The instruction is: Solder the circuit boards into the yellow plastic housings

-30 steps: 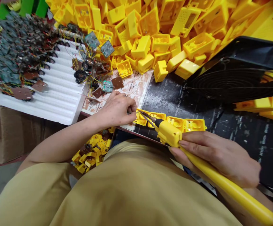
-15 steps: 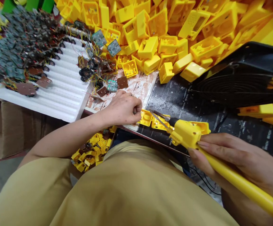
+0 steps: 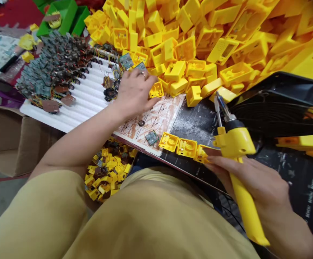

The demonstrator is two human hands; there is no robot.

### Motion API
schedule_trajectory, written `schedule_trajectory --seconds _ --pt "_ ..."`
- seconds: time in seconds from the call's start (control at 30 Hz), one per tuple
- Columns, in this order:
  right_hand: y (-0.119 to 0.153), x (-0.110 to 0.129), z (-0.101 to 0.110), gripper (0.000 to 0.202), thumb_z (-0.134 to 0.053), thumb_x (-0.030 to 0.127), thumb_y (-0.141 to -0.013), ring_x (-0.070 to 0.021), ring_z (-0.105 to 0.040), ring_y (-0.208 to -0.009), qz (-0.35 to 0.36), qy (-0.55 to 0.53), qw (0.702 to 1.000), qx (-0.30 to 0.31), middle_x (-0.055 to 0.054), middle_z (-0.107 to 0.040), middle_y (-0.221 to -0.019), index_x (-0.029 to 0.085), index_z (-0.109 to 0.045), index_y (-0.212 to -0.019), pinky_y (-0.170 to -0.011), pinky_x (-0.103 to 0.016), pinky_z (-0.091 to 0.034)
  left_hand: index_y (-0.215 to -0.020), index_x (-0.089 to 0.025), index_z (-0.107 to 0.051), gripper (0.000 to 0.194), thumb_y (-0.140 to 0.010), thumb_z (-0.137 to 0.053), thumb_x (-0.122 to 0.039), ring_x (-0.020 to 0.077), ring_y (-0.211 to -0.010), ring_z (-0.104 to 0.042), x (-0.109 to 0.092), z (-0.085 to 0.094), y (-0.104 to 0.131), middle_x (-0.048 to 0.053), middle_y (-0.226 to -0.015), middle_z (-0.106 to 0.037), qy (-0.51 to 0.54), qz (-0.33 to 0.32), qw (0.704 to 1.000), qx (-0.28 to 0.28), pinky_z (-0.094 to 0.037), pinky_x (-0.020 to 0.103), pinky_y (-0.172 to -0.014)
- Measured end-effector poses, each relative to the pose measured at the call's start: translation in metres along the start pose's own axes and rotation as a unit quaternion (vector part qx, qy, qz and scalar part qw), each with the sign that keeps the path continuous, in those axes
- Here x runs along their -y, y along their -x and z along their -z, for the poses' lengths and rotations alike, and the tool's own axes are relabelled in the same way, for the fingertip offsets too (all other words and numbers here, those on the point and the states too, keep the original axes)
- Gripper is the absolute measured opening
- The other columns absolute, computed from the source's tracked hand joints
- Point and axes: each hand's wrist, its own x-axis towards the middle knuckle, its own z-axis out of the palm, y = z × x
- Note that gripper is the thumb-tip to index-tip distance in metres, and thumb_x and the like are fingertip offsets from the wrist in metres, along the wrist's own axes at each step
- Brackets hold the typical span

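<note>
My left hand (image 3: 135,90) reaches over the loose circuit boards and small speakers (image 3: 109,94), thumb apart from the bent fingers; what lies under the palm is hidden. A yellow soldering gun (image 3: 235,144) is gripped in my right hand (image 3: 261,183), its metal tip raised. The fingertips of that hand touch the right end of a row of open yellow plastic cases (image 3: 187,148) at the bench edge. Left of the row lies a grey-green circuit board (image 3: 152,137), with a small round black part (image 3: 141,123) behind it.
Yellow casings (image 3: 172,54) are heaped along the back. A ridged white foam sheet (image 3: 87,93) carries many wired boards (image 3: 51,64). A black fan (image 3: 277,100) stands at the right. Below the bench edge are more yellow parts (image 3: 109,172). Green boxes (image 3: 61,18) sit far left.
My left hand has moved from beside the case row back to the loose boards, uncovering the board and round part. My right hand has swung the soldering gun's tip upward and moved to the cases.
</note>
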Motion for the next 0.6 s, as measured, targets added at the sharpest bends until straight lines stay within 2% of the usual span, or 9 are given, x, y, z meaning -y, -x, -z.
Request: schedule_trajectory --seconds 0.1,0.17,0.23,0.3,0.37,0.43,0.5,0.6 --pt "-0.006 0.000 -0.009 0.035 -0.076 0.028 -0.087 -0.0185 -0.072 -0.090 0.030 0.003 1.000 0.003 -0.002 -0.073 -0.094 0.024 -0.058 -0.117 -0.089 -0.032 -0.056 -0.126 -0.015 -0.064 0.046 -0.087 -0.065 -0.040 0.0367 -0.125 -0.054 0.005 -0.015 -0.018 0.016 -0.124 -0.067 -0.072 -0.015 0.996 0.052 -0.034 0.054 -0.108" --pt "-0.011 0.000 -0.015 0.036 -0.075 0.028 -0.088 -0.0206 -0.071 -0.096 0.034 0.003 0.999 0.003 -0.004 -0.072 -0.098 0.023 -0.056 -0.118 -0.093 -0.035 -0.055 -0.129 -0.017 -0.063 0.044 -0.089 -0.061 -0.036 0.0356 -0.125 -0.056 0.007 -0.018 -0.026 0.016 -0.128 -0.066 -0.061 -0.019 0.994 0.084 -0.035 0.052 -0.108" --pt "-0.017 0.001 -0.020 0.035 -0.072 0.025 -0.090 -0.0208 -0.071 -0.095 0.030 -0.002 1.000 0.000 -0.004 -0.072 -0.096 0.022 -0.054 -0.121 -0.092 -0.036 -0.056 -0.140 -0.020 -0.055 0.052 -0.090 -0.060 -0.036 0.0330 -0.126 -0.056 0.012 -0.013 -0.031 0.014 -0.138 -0.061 -0.016 -0.038 0.995 0.089 -0.037 0.047 -0.106" --pt "-0.022 0.001 -0.025 0.033 -0.069 0.024 -0.092 -0.0204 -0.071 -0.091 0.033 -0.004 0.999 0.002 -0.003 -0.071 -0.093 0.023 -0.054 -0.122 -0.092 -0.038 -0.056 -0.145 -0.022 -0.051 0.057 -0.091 -0.059 -0.037 0.0307 -0.127 -0.055 0.021 -0.001 -0.032 0.012 -0.143 -0.057 0.014 -0.063 0.995 0.071 -0.038 0.045 -0.105" --pt "-0.025 0.002 -0.029 0.035 -0.068 0.028 -0.093 -0.0205 -0.071 -0.087 0.047 0.001 0.999 0.013 -0.004 -0.071 -0.095 0.022 -0.053 -0.124 -0.096 -0.042 -0.055 -0.134 -0.022 -0.062 0.043 -0.094 -0.055 -0.037 0.0289 -0.122 -0.056 0.029 0.011 -0.029 0.010 -0.134 -0.063 0.007 -0.061 0.997 0.039 -0.036 0.048 -0.107" --pt "-0.025 0.002 -0.031 0.040 -0.069 0.033 -0.092 -0.0202 -0.070 -0.082 0.055 0.018 0.998 0.022 -0.005 -0.071 -0.096 0.020 -0.053 -0.126 -0.100 -0.045 -0.053 -0.112 -0.023 -0.072 0.030 -0.097 -0.050 -0.037 0.0278 -0.114 -0.058 0.033 0.017 -0.020 0.009 -0.114 -0.072 -0.023 -0.051 0.998 0.016 -0.034 0.053 -0.109" --pt "-0.025 0.002 -0.033 0.046 -0.071 0.038 -0.091 -0.0201 -0.069 -0.081 0.048 0.032 0.998 0.026 -0.005 -0.070 -0.096 0.019 -0.052 -0.128 -0.103 -0.046 -0.051 -0.096 -0.021 -0.075 0.028 -0.096 -0.054 -0.039 0.0293 -0.111 -0.058 0.031 0.013 -0.007 0.010 -0.100 -0.074 -0.078 -0.058 0.995 0.019 -0.032 0.056 -0.111" --pt "-0.027 0.003 -0.037 0.038 -0.069 0.030 -0.092 -0.0197 -0.069 -0.086 0.051 0.032 0.998 0.023 -0.005 -0.070 -0.098 0.019 -0.052 -0.125 -0.103 -0.043 -0.051 -0.088 -0.017 -0.075 0.022 -0.088 -0.067 -0.038 0.0323 -0.118 -0.056 0.023 -0.004 0.008 0.012 -0.103 -0.074 -0.147 -0.083 0.985 0.045 -0.028 0.060 -0.117"
